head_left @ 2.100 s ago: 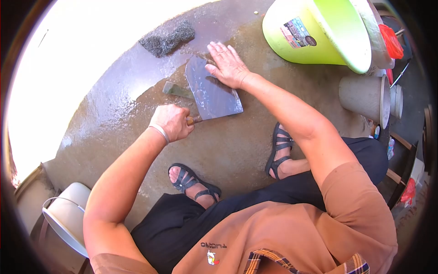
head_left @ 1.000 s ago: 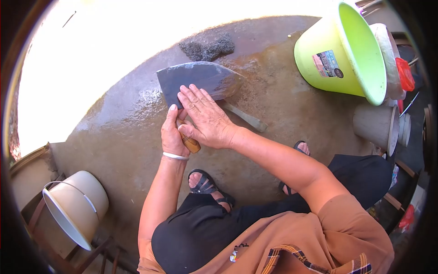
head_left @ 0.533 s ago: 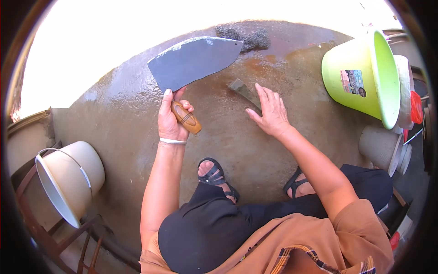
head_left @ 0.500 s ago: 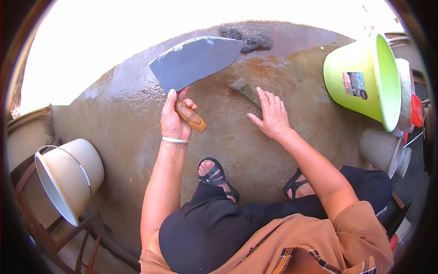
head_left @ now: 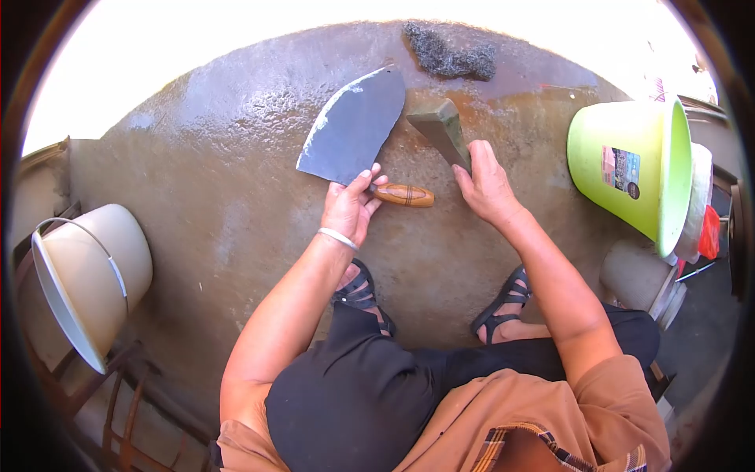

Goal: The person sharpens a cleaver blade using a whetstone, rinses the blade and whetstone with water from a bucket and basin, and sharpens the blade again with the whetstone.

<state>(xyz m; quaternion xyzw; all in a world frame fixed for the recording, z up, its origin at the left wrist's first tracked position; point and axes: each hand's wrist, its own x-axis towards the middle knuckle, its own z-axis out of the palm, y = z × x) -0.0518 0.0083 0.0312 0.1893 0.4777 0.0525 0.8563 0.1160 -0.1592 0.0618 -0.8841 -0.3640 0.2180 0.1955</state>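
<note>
My left hand [head_left: 348, 210] is closed on a broad cleaver [head_left: 358, 126], gripping it where the dark blade meets the wooden handle. The blade rises above the hand, its curved pale edge facing up and left, while the handle points right. In my right hand [head_left: 491, 185] is a greenish-grey rectangular block that looks like a whetstone [head_left: 443, 130]. Fingers wrap its lower end, and its thick upper end tilts up and left. A gap separates the block from the cleaver.
Wet brown ground [head_left: 236, 197] lies below, with a dark, rough-textured lump [head_left: 452, 55] at the far side. A green bucket [head_left: 609, 145] leans at right, near a grey container [head_left: 633, 271]. A cream bucket [head_left: 110, 256] with a wire handle is at left, above metal bars [head_left: 118, 417].
The cleaver has swung so its handle points right instead of down-right, and my left hand has moved right and down. My right hand has closed round the block and raised its far end.
</note>
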